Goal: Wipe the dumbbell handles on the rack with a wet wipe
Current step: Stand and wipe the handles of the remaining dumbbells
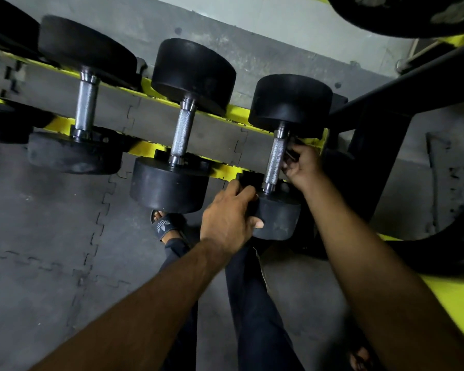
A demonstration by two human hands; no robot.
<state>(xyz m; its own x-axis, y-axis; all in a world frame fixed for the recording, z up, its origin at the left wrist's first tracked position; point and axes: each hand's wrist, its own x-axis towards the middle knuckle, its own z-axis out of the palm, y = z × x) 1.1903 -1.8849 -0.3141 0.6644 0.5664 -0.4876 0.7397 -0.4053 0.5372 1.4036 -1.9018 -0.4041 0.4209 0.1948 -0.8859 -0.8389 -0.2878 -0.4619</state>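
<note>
Several black dumbbells with knurled steel handles lie across the yellow rack rails [233, 113]. My left hand [229, 220] grips the near black head [277, 218] of the rightmost dumbbell, thumb on its front face. My right hand [300, 164] is beside that dumbbell's handle [276, 159], on its right, fingers curled round something small and dark [291, 153] pressed against the steel. I cannot tell whether that is the wipe. The middle dumbbell's handle [182, 132] and the left one's handle [85, 103] are bare.
A black frame post [381, 145] of the rack stands right of my right hand. A large black plate [402, 14] hangs at top right. Grey interlocking floor mats [51, 236] lie below. My legs and a sandalled foot [164, 226] show under the rack.
</note>
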